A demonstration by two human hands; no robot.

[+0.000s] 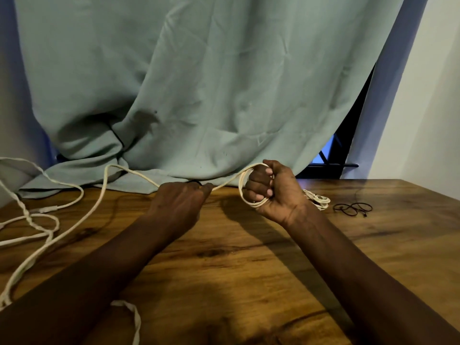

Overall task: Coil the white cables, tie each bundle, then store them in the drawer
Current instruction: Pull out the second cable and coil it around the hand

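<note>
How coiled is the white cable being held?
Partly: a few white cable loops wrap the right hand; the rest trails loose over the table.

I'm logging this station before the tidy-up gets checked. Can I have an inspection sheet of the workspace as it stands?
Surface: wooden table, dark grain marks.
Job's things: white cable, loose on the left, partly looped round the right hand; more white loops behind that wrist; no drawer seen.
Clutter: thin black cord on the right; white strip at the near edge.
Grips: left hand pinches the cable; right hand holds the loops, fingers curled.
Cables: the loose length lies in crossing loops, untied.
Surroundings: green curtain, dark window, white wall.
</note>
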